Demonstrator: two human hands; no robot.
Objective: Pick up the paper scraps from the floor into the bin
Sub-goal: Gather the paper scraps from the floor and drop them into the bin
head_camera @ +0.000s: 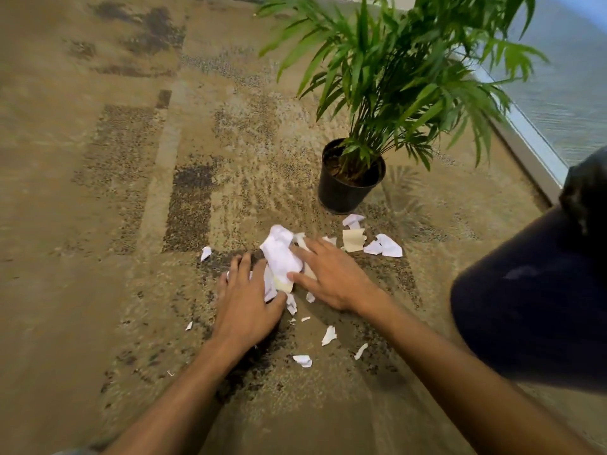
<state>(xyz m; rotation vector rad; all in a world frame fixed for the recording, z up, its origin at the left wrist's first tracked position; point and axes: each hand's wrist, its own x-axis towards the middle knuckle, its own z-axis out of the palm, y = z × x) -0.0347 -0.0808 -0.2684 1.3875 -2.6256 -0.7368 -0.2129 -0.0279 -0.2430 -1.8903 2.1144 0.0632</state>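
Head view: both hands down on the patterned carpet [98, 192], pressed in from either side of a heap of crumpled paper scraps [281, 254]. Left hand [244, 303] spread fairly wide, thumb against the heap's near-left side; right hand [328, 277] likewise wide, fingers straight along the far-right side. Neither curled round anything yet.

Likely trouble: lifting with straight fingers, so that loose bits slide out from below; light torn pieces scattering under a hurried scoop. Easy to miss: small scraps [328, 334] near the wrists, one to the left [205, 253], a cream and white cluster [382, 246] to the right by the pot.

Containers: black plant pot [345, 192] far right, holding soil and a green palm [404, 70]; no paper inside, as far as visible. No bin in sight, so carry path unknown.
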